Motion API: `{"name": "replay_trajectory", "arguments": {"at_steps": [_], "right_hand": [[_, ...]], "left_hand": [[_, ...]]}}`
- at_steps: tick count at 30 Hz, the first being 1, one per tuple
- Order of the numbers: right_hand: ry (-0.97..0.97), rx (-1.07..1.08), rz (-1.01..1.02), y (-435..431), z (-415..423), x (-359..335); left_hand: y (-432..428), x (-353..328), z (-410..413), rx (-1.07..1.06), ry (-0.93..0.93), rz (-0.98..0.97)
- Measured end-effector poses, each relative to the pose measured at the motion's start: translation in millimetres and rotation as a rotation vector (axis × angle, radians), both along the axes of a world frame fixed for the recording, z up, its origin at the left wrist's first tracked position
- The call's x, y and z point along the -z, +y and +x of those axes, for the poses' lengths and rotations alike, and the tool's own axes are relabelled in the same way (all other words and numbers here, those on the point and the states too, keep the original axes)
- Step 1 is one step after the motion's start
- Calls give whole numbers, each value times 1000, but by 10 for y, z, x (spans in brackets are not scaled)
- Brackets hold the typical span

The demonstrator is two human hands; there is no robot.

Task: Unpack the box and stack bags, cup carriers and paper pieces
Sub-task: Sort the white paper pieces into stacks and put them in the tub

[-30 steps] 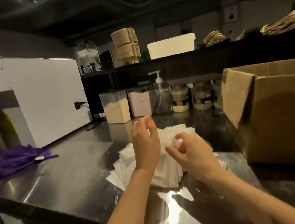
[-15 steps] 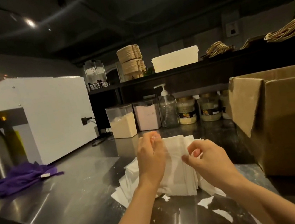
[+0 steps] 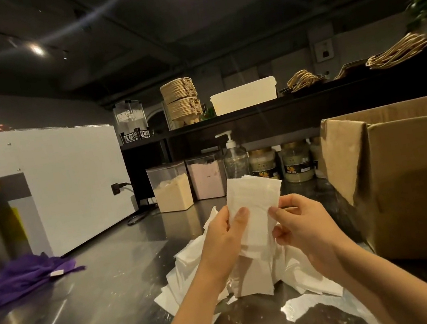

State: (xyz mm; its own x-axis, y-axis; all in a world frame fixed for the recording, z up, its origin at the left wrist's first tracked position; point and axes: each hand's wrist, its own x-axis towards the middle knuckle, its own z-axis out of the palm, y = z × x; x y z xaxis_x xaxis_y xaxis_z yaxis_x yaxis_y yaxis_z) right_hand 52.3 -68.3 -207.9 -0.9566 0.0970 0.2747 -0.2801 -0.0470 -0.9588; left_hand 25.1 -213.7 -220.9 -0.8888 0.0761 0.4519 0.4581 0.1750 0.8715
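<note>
Left of the cardboard box (image 3: 415,177), we are pinching a sheaf of white paper pieces (image 3: 253,200) in our left hand (image 3: 224,238) and right hand (image 3: 302,224), just raised off the loose pile (image 3: 256,280), probably squaring 1 stack.

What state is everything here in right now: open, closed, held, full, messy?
Bundle of white paper pieces: held upright over the pile.
Left hand: grips the bundle's left edge.
Right hand: pinches its right edge.
Loose pile of white paper pieces: messy, unstacked, on the steel counter.
Brown cardboard box: open, flap raised.
Purple cloth: crumpled on the counter.
Clear canister of pale powder: lidded, part full.
</note>
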Motion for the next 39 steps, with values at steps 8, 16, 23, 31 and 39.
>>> {"name": "replay_trajectory", "arguments": {"at_steps": [8,16,23,31,39], "right_hand": [[3,-48,34,-10,22,-24],[12,-63,49,33,41,-78],[82,-100,63,2,65,-69],[173,213,637,44,-19,70],[93,238,1002,-114,78,200]], "left_hand": [[-8,7,45,51,-36,-26],[-26,-73,111,325,-246,260],[-40,-56,134,329,-283,224],[-183,-91,-32,143,-276,696],[-165,-60,-59,87,-251,688]]}}
